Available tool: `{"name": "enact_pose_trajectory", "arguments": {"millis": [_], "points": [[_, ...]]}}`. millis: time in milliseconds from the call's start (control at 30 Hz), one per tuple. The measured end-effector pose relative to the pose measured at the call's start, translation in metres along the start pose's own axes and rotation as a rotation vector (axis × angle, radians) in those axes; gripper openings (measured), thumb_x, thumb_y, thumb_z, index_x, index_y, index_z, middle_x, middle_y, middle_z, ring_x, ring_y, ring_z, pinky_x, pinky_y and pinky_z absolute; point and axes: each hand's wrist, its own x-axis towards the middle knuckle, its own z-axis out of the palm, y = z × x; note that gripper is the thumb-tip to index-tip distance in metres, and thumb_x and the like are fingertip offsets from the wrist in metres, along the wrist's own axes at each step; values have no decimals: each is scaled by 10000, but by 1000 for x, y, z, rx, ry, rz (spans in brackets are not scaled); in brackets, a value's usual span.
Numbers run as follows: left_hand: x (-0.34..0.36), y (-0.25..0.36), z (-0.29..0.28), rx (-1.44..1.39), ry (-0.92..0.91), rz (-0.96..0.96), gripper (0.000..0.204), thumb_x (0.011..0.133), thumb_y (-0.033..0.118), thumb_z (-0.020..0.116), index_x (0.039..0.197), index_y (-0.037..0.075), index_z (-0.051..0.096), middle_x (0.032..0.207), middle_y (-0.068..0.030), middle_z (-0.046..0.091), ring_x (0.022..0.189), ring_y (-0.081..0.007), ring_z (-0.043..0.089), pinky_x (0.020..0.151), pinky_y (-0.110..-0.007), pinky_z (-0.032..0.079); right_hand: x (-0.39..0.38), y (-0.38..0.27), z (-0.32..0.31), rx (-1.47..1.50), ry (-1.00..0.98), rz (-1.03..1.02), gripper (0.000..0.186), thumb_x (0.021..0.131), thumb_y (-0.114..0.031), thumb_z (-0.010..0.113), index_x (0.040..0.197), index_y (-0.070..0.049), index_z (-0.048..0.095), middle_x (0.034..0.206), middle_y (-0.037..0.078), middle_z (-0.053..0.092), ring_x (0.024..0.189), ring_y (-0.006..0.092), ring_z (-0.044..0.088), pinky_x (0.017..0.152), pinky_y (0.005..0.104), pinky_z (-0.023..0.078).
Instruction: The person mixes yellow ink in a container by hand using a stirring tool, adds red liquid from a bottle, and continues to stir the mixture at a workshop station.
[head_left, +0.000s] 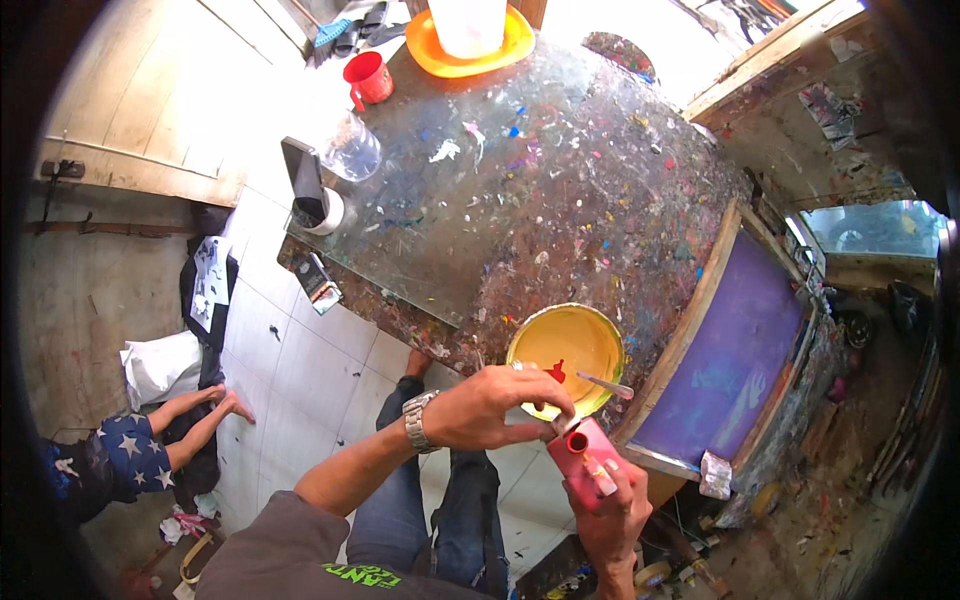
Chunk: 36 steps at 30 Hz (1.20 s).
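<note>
My right hand (609, 515) grips a pinkish-red bottle (590, 462), whose round dark-red mouth is uncovered and faces up. My left hand (490, 408), a metal watch on its wrist, reaches across to the bottle's top. Its thumb and fingers are closed together there, and what they pinch is too small to make out. Just beyond both hands, at the table's near edge, stands a round tub (540, 340) of yellow paint. A blob of red paint (556, 371) lies on the yellow, and a stirring stick (606, 386) leans over the rim.
The paint-spattered table (560, 220) fills the middle. On it are a red mug (369, 78), an orange basin (470, 58), a clear container (352, 148) and a phone (304, 170) in a white holder. A purple framed screen (722, 350) stands right. Another person's legs (195, 425) show at left.
</note>
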Motion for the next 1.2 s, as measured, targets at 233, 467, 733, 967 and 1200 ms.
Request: {"name": "enact_pose_trajectory", "arguments": {"millis": [233, 467, 733, 967, 1200], "points": [[-45, 21, -8, 204, -106, 59, 247, 878, 238, 690, 992, 26, 633, 920, -143, 641, 905, -336, 632, 801, -422, 506, 0, -55, 9, 173, 39, 70, 291, 904, -106, 636, 1193, -138, 626, 930, 124, 685, 763, 346, 659, 663, 425, 540], [-134, 31, 0, 524, -160, -84, 185, 887, 215, 619, 909, 42, 555, 888, -117, 589, 918, -294, 579, 776, -418, 449, -39, -89, 42, 113, -232, -100, 621, 771, -22, 616, 1356, -218, 539, 1054, 129, 630, 873, 360, 638, 718, 424, 547], [-220, 77, -27, 886, 41, -136, 134, 908, 264, 594, 930, 137, 560, 905, 7, 580, 989, -201, 539, 831, -377, 403, -33, -133, 93, 311, -296, -282, 462, 853, -51, 642, 1290, -181, 568, 1126, 158, 619, 946, 368, 632, 760, 416, 552], [-293, 75, -73, 1076, 198, -290, 194, 926, 287, 557, 862, 104, 540, 829, -33, 538, 835, -225, 529, 762, -364, 423, -6, -202, 172, 261, -250, -408, 577, 731, -139, 819, 1237, -236, 559, 997, 110, 648, 819, 305, 657, 631, 386, 545], [-387, 33, -208, 941, -55, -198, 241, 822, 219, 657, 992, 69, 576, 983, -61, 568, 1045, -237, 537, 909, -385, 405, 32, -282, 285, 460, -484, -337, 535, 709, -85, 825, 1181, -190, 595, 1139, 156, 617, 951, 335, 648, 734, 392, 550]]}}
